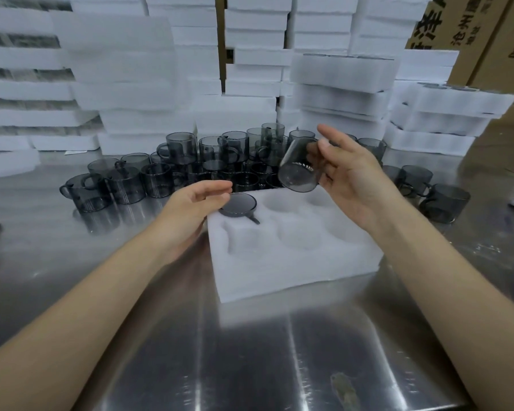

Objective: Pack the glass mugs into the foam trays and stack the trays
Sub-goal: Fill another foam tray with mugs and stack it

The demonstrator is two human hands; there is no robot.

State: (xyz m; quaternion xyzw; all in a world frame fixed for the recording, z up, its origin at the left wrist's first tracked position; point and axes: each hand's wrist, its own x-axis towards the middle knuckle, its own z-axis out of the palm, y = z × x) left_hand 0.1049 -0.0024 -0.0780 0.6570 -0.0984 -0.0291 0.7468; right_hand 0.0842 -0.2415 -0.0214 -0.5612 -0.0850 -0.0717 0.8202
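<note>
Grips a tilted glass mug (298, 170) in the right hand (350, 185), above the far row of the foam tray (294, 274). Spreads the left hand (190, 209) loose-fingered, holding nothing, over the one seated mug (239, 204) in the far-left pocket. Leaves five pockets empty, many loose mugs (184, 148) on the table (250, 351), filled trays (341, 72) stacked beyond. Judged barely begun on this tray.

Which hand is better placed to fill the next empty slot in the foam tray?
Right: the right hand holds a mug over empty back pockets of the foam tray; the left hand holds nothing.
</note>
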